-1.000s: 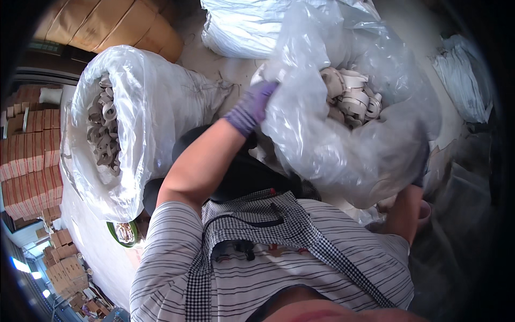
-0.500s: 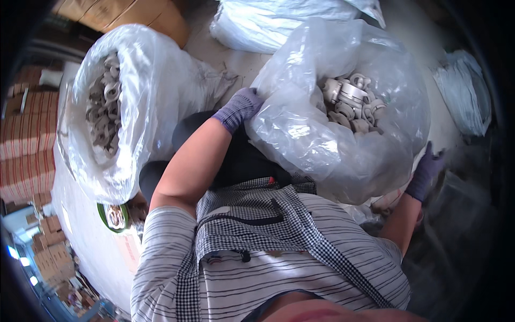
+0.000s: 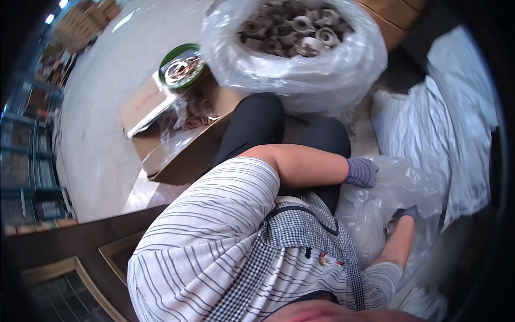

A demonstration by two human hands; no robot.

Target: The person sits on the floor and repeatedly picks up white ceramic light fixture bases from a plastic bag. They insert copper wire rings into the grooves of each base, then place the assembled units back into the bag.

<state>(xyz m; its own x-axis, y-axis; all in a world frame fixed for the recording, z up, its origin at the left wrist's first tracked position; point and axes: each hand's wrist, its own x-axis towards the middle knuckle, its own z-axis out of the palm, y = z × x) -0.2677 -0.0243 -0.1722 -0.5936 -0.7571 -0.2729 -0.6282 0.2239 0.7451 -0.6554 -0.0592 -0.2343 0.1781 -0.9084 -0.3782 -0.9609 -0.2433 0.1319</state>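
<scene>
Clear plastic bag [image 3: 391, 214]: left hand [image 3: 362, 172] and right hand [image 3: 407, 213], gloved, grasp its film; contents hidden. Beyond: bag of metal fittings [image 3: 295, 48], open cardboard box [image 3: 177, 134].

You're in a warehouse or workshop, bare concrete floor [image 3: 102, 107], storage racks [image 3: 27, 150] along one side, clear plastic bag of metal fittings [image 3: 295, 32], open cardboard box [image 3: 177, 134].

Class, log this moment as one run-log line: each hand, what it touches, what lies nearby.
left hand: gloved, on clear plastic bag | right hand: gloved, inside bag folds | nearby: bag of metal parts; cardboard box
</scene>
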